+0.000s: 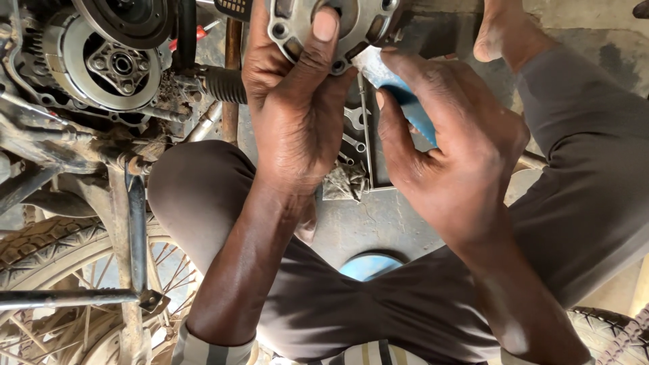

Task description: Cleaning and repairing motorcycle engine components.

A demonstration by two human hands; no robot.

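Head view, left hand (294,115) gripping round metal engine part (318,23), right hand (449,145) pinching blue abrasive strip (405,101) (against its rim).

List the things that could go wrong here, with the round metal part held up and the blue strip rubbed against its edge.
1. The left hand grips the round metal part mainly by thumb and fingers over the tray of loose spanners; a slip could drop it onto them.
2. The right hand presses the blue strip close to the left thumb; it may scrape skin.
3. The bare foot rests just beside the work, where a falling part might hit it.
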